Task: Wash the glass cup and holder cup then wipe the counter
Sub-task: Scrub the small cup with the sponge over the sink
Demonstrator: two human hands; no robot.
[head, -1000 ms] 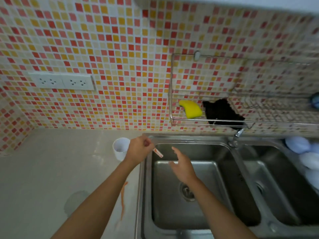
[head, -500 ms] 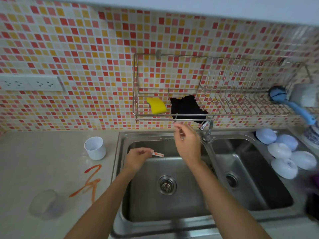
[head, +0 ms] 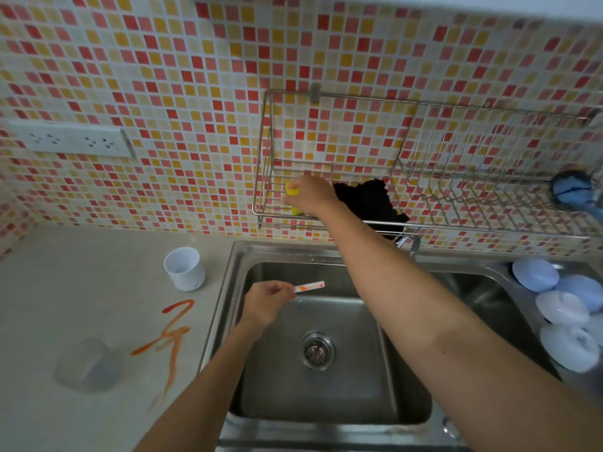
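Note:
A white holder cup stands upright on the beige counter beside the sink. A clear glass cup sits nearer me at the counter's left. Orange-red smears streak the counter between them. My left hand pinches a small white stick stained orange over the left sink basin. My right hand reaches into the wire wall rack and grips the yellow sponge, mostly covering it.
A black cloth lies in the rack right of the sponge, above the tap. A blue brush hangs at the rack's right end. Several pale blue and white bowls sit by the right basin. A socket strip is on the tiled wall.
My right hand rose from above the basin to the rack and took hold of the yellow sponge. My left hand stays over the basin with the stick. My view shifted right, then closer.

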